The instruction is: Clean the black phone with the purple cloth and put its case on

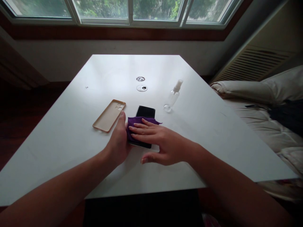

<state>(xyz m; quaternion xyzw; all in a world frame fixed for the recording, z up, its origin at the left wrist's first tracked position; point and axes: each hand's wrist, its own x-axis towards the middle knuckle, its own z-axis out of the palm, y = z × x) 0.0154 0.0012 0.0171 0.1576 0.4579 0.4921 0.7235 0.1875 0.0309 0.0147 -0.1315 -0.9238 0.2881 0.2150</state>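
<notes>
Forearms, fingers on cloth over phone, clear bottle

Under the right hand are one purple cloth and one smartphone. Beyond it is one spray bottle; beside the left hand, one phone case.

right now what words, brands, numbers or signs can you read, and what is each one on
None can be read.
Phone: no text shows on the part the purple cloth leaves bare.
Phone case: none seen.
Spray bottle: no legible label.
Small dark mark on the white table: too small to tell what it is.
</notes>
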